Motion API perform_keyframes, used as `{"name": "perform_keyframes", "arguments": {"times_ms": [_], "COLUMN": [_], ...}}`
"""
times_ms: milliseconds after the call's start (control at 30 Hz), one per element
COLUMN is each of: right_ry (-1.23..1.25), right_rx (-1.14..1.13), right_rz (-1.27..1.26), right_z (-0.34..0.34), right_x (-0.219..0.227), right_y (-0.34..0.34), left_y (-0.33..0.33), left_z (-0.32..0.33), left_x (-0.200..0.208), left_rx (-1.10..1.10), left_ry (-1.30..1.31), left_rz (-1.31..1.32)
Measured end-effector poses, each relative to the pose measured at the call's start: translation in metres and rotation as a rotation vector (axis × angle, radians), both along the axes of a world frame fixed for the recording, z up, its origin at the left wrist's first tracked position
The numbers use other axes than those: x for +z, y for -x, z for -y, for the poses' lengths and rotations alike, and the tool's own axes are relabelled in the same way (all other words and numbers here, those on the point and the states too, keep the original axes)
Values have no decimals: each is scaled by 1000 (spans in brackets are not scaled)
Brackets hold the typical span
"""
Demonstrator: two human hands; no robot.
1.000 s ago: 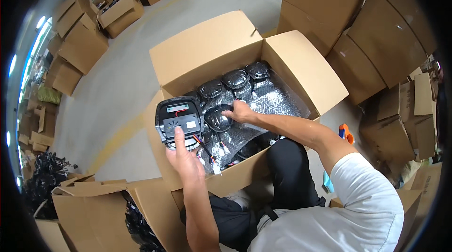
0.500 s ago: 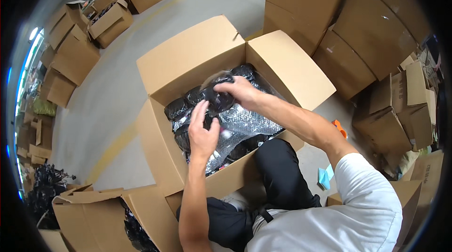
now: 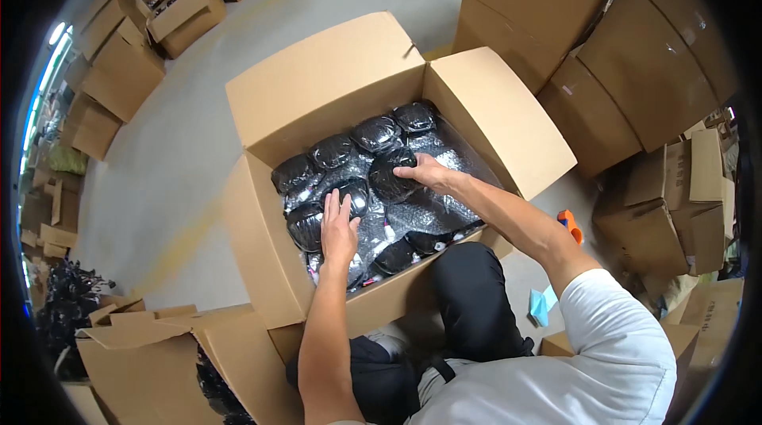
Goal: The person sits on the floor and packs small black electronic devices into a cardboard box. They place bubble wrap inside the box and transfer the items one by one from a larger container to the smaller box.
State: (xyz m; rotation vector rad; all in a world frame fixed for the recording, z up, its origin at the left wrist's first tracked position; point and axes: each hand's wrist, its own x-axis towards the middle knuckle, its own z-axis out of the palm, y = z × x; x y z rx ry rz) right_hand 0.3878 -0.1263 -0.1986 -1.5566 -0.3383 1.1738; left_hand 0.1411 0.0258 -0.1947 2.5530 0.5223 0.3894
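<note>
Right hand (image 3: 429, 173) fingers grip a wrapped unit (image 3: 390, 179); left hand (image 3: 340, 233) fingers extend over a neighbouring bundle (image 3: 359, 193); level, gentle seating appears advisable

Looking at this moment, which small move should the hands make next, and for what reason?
Probably the right hand should settle its black wrapped piece onto the bubble wrap. That piece is inside the open box, next to another piece by the left hand, and before a back row of four. Whether it fully rests there, I cannot tell.
</note>
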Motion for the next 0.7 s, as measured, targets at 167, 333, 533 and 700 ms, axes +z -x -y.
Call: {"name": "perform_keyframes", "arguments": {"times_ms": [167, 333, 533, 700], "right_ry": [316, -131, -239, -248], "right_rx": [-39, 435, 1250, 1218], "right_rz": [990, 1249, 1355, 1215], "right_z": [8, 3, -17, -26], "right_x": [15, 53, 9, 17], "right_y": [23, 70, 105, 132], "left_y": [6, 11, 14, 19], "left_z": [-3, 9, 0, 3], "left_x": [-14, -5, -6, -9], "left_rx": [-55, -64, -69, -9], "left_ry": [-9, 2, -265, -86], "left_rz": [18, -63, 10, -95]}}
